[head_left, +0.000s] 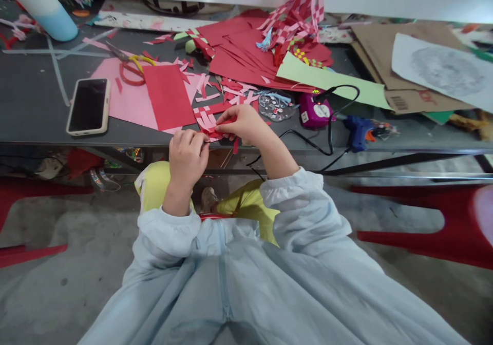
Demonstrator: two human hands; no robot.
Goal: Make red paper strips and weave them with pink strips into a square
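Red and pink paper strips (207,119), partly woven into a checked piece, lie at the table's front edge between my hands. My left hand (187,156) is closed, thumb against fingers, on the near left edge of this piece. My right hand (243,124) pinches at its right side, where the fingertips cover part of the strips. A loose red strip end (235,146) hangs below my right hand. Close by on the left is a red paper sheet (170,97) over a pink sheet (129,103). Cut paper scraps (234,91) are scattered just beyond my hands.
Scissors (133,70) and a phone (88,106) lie to the left. On the right are a purple power box (315,111) with a black cable, a blue glue gun (359,133) and cardboard (408,62). Red sheets (242,52) and woven pieces (302,14) pile up behind.
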